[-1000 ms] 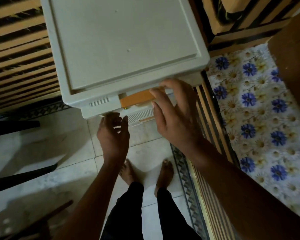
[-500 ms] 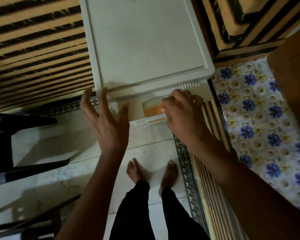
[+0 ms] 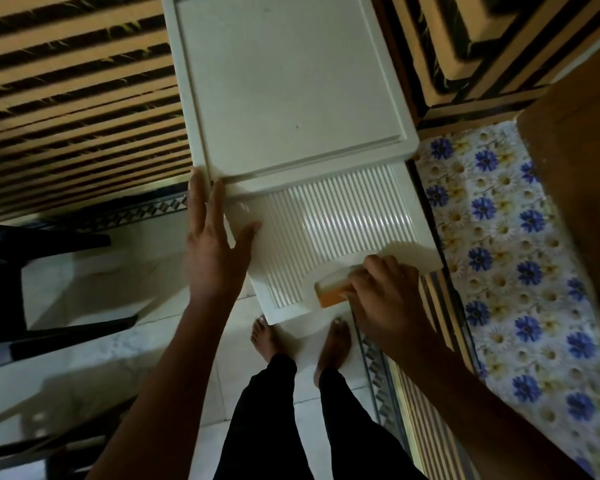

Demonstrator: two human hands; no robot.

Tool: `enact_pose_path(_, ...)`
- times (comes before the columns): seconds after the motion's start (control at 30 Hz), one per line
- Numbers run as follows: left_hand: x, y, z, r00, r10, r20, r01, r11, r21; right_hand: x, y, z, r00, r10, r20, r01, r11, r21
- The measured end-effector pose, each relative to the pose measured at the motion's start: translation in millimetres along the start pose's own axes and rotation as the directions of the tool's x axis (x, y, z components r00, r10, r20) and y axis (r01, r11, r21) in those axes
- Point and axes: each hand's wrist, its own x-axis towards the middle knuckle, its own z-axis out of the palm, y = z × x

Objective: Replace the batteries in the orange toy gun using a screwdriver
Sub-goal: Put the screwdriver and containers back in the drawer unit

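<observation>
A white plastic cabinet (image 3: 284, 81) fills the upper middle of the head view. Its ribbed front panel (image 3: 326, 216) is swung out and up toward me. My right hand (image 3: 385, 289) grips the orange handle (image 3: 331, 296) at the panel's near edge. My left hand (image 3: 212, 244) lies flat with straight fingers against the cabinet's front left corner and the panel's left edge. No toy gun, screwdriver or batteries are in view; the cabinet's inside is hidden by the raised panel.
A floral cloth (image 3: 499, 237) covers a surface on the right, beside a brown wooden piece (image 3: 575, 168). Striped fabric (image 3: 77, 98) lies to the left. A dark chair (image 3: 32, 271) stands at the left edge. My bare feet (image 3: 267, 337) are on the tiled floor under the panel.
My right hand took hold of the orange handle and pulled the ribbed panel out and up. My left hand left the handle area and moved up to the cabinet's left corner.
</observation>
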Motion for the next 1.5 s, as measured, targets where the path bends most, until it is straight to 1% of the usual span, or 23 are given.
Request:
enact_pose_path(0.17, 0.2, -1.4, -2.3, 1.0, -0.006, 0.007, 0.006, 1.0, -0.027, -8.8, -11.6, -4.5, 0.993, 0.007, -0.117, 0.007, 0.994, 0.113)
enact_pose_path(0.23, 0.5, -2.1, -3.0, 1.0, 0.02, -0.005, -0.02, 0.999, -0.031, -18.4, -18.2, 0.0, 0.993, 0.006, -0.119, 0.003, 0.997, 0.076)
enact_pose_path(0.27, 1.0, -2.1, -3.3, 0.999, 0.041, -0.011, -0.041, 0.999, -0.03, -21.7, -19.4, 6.0, 0.998, 0.022, -0.062, -0.02, 0.999, 0.032)
enact_pose_path(0.33, 0.9, -2.2, -2.1, 0.996, 0.079, -0.031, -0.079, 0.996, -0.028, -23.1, -16.4, 23.3, 0.981, 0.078, 0.178, -0.072, 0.997, -0.041)
enact_pose_path(0.4, 0.7, -0.8, 0.7, 0.996, 0.08, -0.042, -0.082, 0.996, -0.037, -16.8, -8.0, 41.2, 0.921, 0.092, 0.38, -0.071, 0.995, -0.068)
enact_pose_path(0.47, 0.0, 1.1, 3.5, 0.997, 0.059, -0.053, -0.062, 0.997, -0.044, -2.7, 0.1, 58.2, 0.868, 0.069, 0.492, -0.044, 0.997, -0.064)
enact_pose_path(0.57, -3.2, 0.7, 9.9, 0.997, 0.018, -0.074, -0.019, 1.0, -0.007, 32.9, 8.4, 82.7, 0.828, 0.066, 0.556, -0.03, 0.997, -0.074)
enact_pose_path(0.67, -4.5, -3.2, 21.8, 0.992, -0.105, -0.072, 0.101, 0.994, -0.049, 74.9, 13.6, 102.3, 0.858, 0.036, 0.512, -0.033, 0.999, -0.017)
enact_pose_path(0.73, -3.8, -8.0, 31.5, 0.978, -0.208, -0.032, 0.201, 0.967, -0.157, 104.0, 14.8, 113.0, 0.861, 0.061, 0.506, -0.118, 0.99, 0.081)
enact_pose_path(0.8, -6.5, -10.3, 41.7, 0.959, -0.283, -0.014, 0.273, 0.937, -0.218, 122.5, 13.0, 119.2, 0.891, 0.105, 0.441, -0.208, 0.959, 0.191)
enact_pose_path(0.87, -8.9, -8.6, 52.3, 0.927, -0.374, 0.011, 0.366, 0.9, -0.236, 126.4, 9.7, 121.6, 0.923, 0.203, 0.328, -0.311, 0.894, 0.322)
enact_pose_path(0.9, -9.0, -7.1, 57.0, 0.908, -0.417, 0.042, 0.414, 0.878, -0.242, 123.3, 7.1, 121.2, 0.916, 0.296, 0.27, -0.384, 0.842, 0.379)
enact_pose_path(0.93, -8.1, -8.4, 63.0, 0.883, -0.461, 0.089, 0.468, 0.849, -0.246, 120.9, 4.9, 120.3, 0.885, 0.41, 0.219, -0.465, 0.772, 0.433)
enact_pose_path(1.0, -8.0, -13.5, 74.5, 0.821, -0.535, 0.198, 0.57, 0.783, -0.247, 116.3, 2.9, 115.0, 0.754, 0.631, 0.179, -0.615, 0.585, 0.529)
enact_pose_path(1.07, -3.2, -16.2, 83.2, 0.748, -0.602, 0.278, 0.663, 0.699, -0.27, 117.3, 4.2, 110.4, 0.576, 0.77, 0.275, -0.721, 0.32, 0.614)
enact_pose_path(1.1, 0.3, -15.5, 86.3, 0.717, -0.626, 0.308, 0.697, 0.657, -0.287, 119.7, 5.6, 108.5, 0.499, 0.795, 0.346, -0.745, 0.189, 0.64)
enact_pose_path(1.13, 4.4, -14.0, 90.0, 0.696, -0.638, 0.329, 0.718, 0.622, -0.314, 122.9, 8.8, 108.5, 0.457, 0.797, 0.394, -0.746, 0.103, 0.657)
enact_pose_path(1.17, 8.9, -12.0, 91.8, 0.676, -0.65, 0.347, 0.736, 0.573, -0.359, 127.6, 11.0, 108.3, 0.447, 0.787, 0.425, -0.739, 0.057, 0.671)
enact_pose_path(1.2, 13.5, -10.8, 94.4, 0.644, -0.671, 0.367, 0.76, 0.505, -0.41, 132.8, 13.9, 110.4, 0.454, 0.774, 0.442, -0.726, 0.034, 0.687)
enact_pose_path(1.27, 22.7, -10.0, 95.4, 0.565, -0.709, 0.422, 0.799, 0.343, -0.494, 144.4, 16.8, 113.4, 0.486, 0.751, 0.446, -0.716, 0.049, 0.697)
enact_pose_path(1.3, 25.9, -10.2, 95.8, 0.543, -0.71, 0.448, 0.803, 0.284, -0.523, 148.5, 17.9, 114.0, 0.49, 0.752, 0.44, -0.713, 0.055, 0.699)
enact_pose_path(1.4, 28.0, -7.1, 92.7, 0.537, -0.691, 0.484, 0.804, 0.245, -0.542, 150.2, 18.8, 114.9, 0.509, 0.743, 0.434, -0.698, 0.061, 0.713)
enact_pose_path(1.5, 24.6, -2.2, 80.2, 0.525, -0.663, 0.533, 0.82, 0.226, -0.526, 139.2, 13.8, 111.9, 0.483, 0.728, 0.486, -0.745, 0.05, 0.666)
